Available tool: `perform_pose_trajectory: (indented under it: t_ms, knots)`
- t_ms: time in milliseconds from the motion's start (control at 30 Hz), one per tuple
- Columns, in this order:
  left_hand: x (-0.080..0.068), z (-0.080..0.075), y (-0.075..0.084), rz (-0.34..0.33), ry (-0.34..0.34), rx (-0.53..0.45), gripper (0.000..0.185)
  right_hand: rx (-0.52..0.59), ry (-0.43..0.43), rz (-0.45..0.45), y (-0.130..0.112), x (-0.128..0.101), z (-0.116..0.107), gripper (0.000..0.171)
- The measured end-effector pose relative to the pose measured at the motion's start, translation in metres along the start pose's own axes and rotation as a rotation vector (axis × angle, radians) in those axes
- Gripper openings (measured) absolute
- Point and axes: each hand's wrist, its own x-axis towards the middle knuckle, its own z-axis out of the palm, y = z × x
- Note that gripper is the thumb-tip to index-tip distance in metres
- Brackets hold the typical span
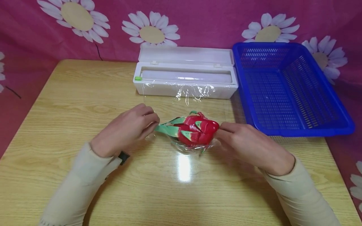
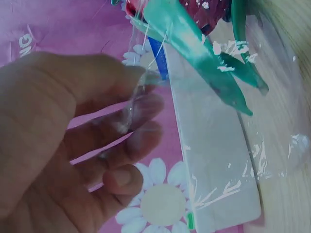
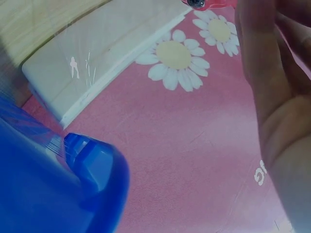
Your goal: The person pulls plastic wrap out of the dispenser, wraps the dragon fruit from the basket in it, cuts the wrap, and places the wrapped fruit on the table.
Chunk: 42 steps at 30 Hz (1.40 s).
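Observation:
A red dragon fruit [image 1: 195,130] with long green leaf-like scales lies sideways between the two hands, with clear plastic wrap [image 1: 185,147] around and under it. At its leafy left end, my left hand [image 1: 133,124] pinches the wrap; in the left wrist view thin strands of film [image 2: 138,97] run between thumb and fingers. My right hand [image 1: 246,141] is at the round red end, its fingers curled at the wrap beside the fruit. In the right wrist view that hand [image 3: 282,97] fills the right side, and only the fruit's dark-tipped end [image 3: 197,4] shows.
Behind the fruit stands a white wrap dispenser box [image 1: 183,90], its lid [image 1: 185,56] raised, with a film roll [image 1: 186,76] inside and film stretching over its front. To the right is a blue plastic basket [image 1: 246,91]. A pink flowered cloth [image 1: 203,22] hangs behind the wooden table [image 1: 70,94].

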Motion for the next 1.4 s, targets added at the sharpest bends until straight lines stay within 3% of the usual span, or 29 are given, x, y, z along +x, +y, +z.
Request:
perform_pose_trajectory:
  t_ms: [200, 500, 767, 1133, 1400]
  knots:
    - [0.009, 0.005, 0.007, -0.018, 0.051, -0.056, 0.017, 0.014, 0.108, -0.085, 0.002, 0.001, 0.003, 0.015]
    - [0.018, 0.017, 0.013, 0.031, 0.142, -0.115, 0.011, 0.023, 0.161, -0.113, 0.001, 0.003, 0.004, 0.016]
    - [0.023, 0.026, 0.016, -0.011, 0.085, -0.142, 0.019, 0.042, 0.189, -0.139, 0.002, 0.006, 0.010, 0.019]
    - [0.027, 0.033, 0.012, 0.008, 0.052, -0.146, 0.024, 0.024, 0.187, -0.144, 0.004, 0.008, 0.017, 0.018]
    - [0.029, 0.039, 0.006, 0.044, 0.130, -0.145, 0.022, 0.043, 0.194, -0.135, 0.007, 0.009, 0.022, 0.015]
